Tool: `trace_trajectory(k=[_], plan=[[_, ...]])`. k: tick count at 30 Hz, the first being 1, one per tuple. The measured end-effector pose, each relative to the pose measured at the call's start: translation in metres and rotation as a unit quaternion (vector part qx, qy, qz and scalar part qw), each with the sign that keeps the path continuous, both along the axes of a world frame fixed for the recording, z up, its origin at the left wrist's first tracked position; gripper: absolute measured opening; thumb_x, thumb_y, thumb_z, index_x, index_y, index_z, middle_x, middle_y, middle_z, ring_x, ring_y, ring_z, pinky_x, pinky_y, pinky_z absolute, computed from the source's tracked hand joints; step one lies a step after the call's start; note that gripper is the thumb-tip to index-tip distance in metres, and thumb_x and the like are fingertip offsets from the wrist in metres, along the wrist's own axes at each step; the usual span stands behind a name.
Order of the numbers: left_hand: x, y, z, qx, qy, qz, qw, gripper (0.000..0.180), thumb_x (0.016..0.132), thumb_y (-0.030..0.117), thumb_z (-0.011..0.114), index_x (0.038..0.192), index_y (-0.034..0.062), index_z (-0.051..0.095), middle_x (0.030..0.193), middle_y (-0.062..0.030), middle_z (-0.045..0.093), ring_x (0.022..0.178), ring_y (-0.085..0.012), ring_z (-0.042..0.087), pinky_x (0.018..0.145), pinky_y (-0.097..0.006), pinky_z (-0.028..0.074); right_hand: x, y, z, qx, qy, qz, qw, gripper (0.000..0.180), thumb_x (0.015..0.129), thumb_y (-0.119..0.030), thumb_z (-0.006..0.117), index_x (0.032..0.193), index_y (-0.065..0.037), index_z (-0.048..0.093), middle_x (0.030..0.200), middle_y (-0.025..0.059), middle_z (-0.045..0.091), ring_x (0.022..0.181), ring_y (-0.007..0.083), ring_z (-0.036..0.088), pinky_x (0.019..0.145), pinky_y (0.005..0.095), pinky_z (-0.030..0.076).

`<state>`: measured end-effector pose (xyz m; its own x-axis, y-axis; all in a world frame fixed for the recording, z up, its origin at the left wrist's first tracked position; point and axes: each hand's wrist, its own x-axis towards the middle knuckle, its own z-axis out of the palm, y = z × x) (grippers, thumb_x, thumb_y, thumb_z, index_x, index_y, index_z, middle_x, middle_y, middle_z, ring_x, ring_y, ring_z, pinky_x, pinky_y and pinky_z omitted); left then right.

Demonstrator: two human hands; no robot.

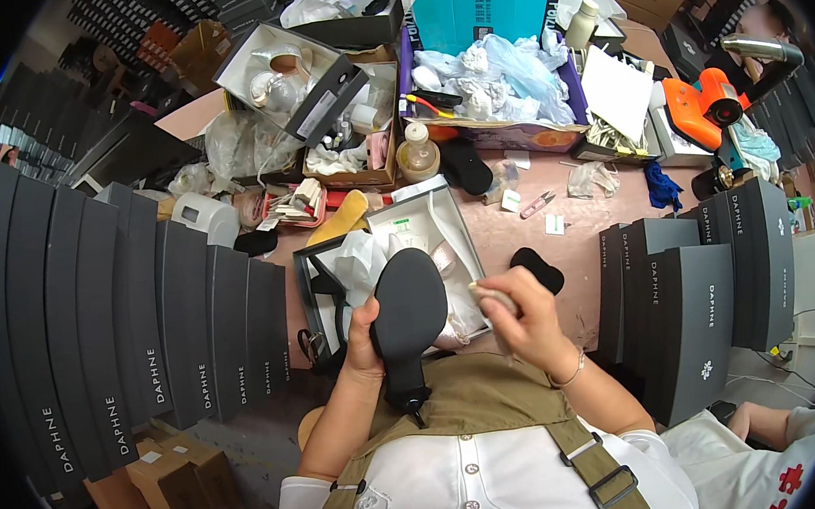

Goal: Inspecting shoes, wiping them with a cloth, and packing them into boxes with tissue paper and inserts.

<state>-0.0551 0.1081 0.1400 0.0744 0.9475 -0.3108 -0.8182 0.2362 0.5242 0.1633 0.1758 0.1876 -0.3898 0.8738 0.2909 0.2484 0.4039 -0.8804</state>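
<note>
Held up in front of me is a black heeled shoe (409,297), its flat sole facing me and its heel pointing down toward my apron. My left hand (363,339) grips it by its left side. A short way right of the sole, my right hand (531,326) is closed around a small beige piece (493,297), whose kind I cannot make out; it is apart from the shoe. Behind the shoe lies an open shoebox (467,240) with white tissue paper (360,263) and a pale shoe partly hidden. Black straps with a buckle (312,344) show at the box's left.
Dark shoeboxes stand in rows at left (168,312) and right (696,327). Farther back are a purple-edged carton (513,136) of crumpled plastic, a clear bottle (418,153) and an orange tool (703,112). Black insoles (537,271) lie on the pink table (579,308). Another person's arm (761,423) shows lower right.
</note>
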Motion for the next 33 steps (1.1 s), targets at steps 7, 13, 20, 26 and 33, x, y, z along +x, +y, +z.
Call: trace_trajectory(k=[7, 13, 20, 26, 33], plan=[[0.013, 0.0, 0.014, 0.017, 0.058, -0.004, 0.998, 0.065, 0.083, 0.038, 0.05, 0.133, -0.0011, 0.038, 0.12, -0.0144, 0.053, 0.104, -0.0222, 0.057, 0.089, -0.033, 0.049, -0.04, -0.007, -0.001, 0.167, -0.07, 0.096, 0.979, 0.016, 0.078, -0.015, 0.069, 0.081, -0.006, 0.056, 0.071, 0.0083, 0.051, 0.057, 0.0244, 0.057, 0.05, 0.0345, 0.045], [0.015, -0.011, 0.004, 0.0, 0.018, -0.023, 1.0, 0.065, 0.081, 0.039, 0.051, 0.132, 0.0003, 0.038, 0.117, -0.0139, 0.054, 0.101, -0.021, 0.059, 0.085, -0.032, 0.051, -0.057, 0.042, -0.014, 0.108, -0.021, 0.095, 0.989, 0.014, 0.082, -0.013, 0.066, 0.084, -0.003, 0.057, 0.072, 0.0131, 0.054, 0.062, 0.0319, 0.056, 0.056, 0.0381, 0.045], [0.015, -0.008, 0.013, 0.003, 0.02, 0.043, 0.999, 0.068, 0.08, 0.041, 0.054, 0.13, -0.0022, 0.04, 0.118, -0.0145, 0.054, 0.103, -0.0216, 0.058, 0.086, -0.033, 0.05, -0.027, -0.013, -0.008, 0.101, -0.088, 0.164, 0.977, 0.016, 0.079, -0.015, 0.069, 0.082, -0.005, 0.058, 0.07, 0.0106, 0.054, 0.061, 0.0297, 0.056, 0.052, 0.0371, 0.045], [0.022, -0.003, 0.029, 0.046, 0.118, -0.01, 0.992, 0.079, 0.075, 0.043, 0.056, 0.135, -0.0043, 0.036, 0.127, -0.0173, 0.05, 0.112, -0.0238, 0.054, 0.094, -0.034, 0.045, -0.027, 0.042, -0.005, -0.029, 0.012, 0.025, 0.999, 0.015, 0.085, -0.015, 0.065, 0.087, -0.003, 0.058, 0.066, 0.0077, 0.056, 0.056, 0.0144, 0.054, 0.052, 0.026, 0.043], [0.015, 0.001, 0.019, 0.04, 0.085, -0.008, 0.996, 0.079, 0.076, 0.043, 0.055, 0.136, -0.0031, 0.033, 0.128, -0.0173, 0.048, 0.113, -0.0247, 0.053, 0.094, -0.035, 0.045, 0.004, 0.039, -0.031, -0.129, -0.002, -0.015, 0.992, 0.016, 0.087, -0.016, 0.064, 0.086, -0.001, 0.058, 0.066, 0.0023, 0.056, 0.058, 0.008, 0.048, 0.055, 0.023, 0.041]])
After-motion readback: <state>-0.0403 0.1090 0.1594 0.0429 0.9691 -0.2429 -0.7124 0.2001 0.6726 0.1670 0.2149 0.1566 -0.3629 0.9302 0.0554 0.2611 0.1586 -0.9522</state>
